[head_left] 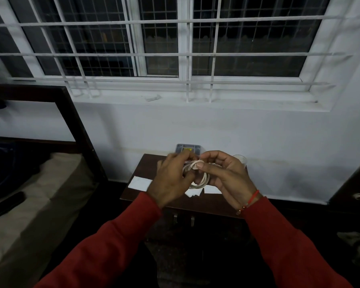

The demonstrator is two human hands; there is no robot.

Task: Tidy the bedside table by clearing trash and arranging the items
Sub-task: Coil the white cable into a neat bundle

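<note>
Over the small dark bedside table (pixel 146 163) both hands hold a coiled white cable (pixel 204 179). My left hand (pixel 173 179) grips the coil's left side and is slightly blurred. My right hand (pixel 224 175) pinches the top of the coil between thumb and fingers. White paper scraps lie on the table: one (pixel 138 182) at its left edge, others (pixel 192 193) under my hands. A grey box with a yellow label (pixel 187 148) stands at the back of the table, and a clear glass (pixel 240 159) shows behind my right hand.
A bed with a beige mattress (pixel 40 194) and dark headboard (pixel 77 125) stands to the left, with a black remote-like object (pixel 6 202) on it. A barred window with a white sill (pixel 195 100) is above. Dark furniture (pixel 353 183) stands at the right.
</note>
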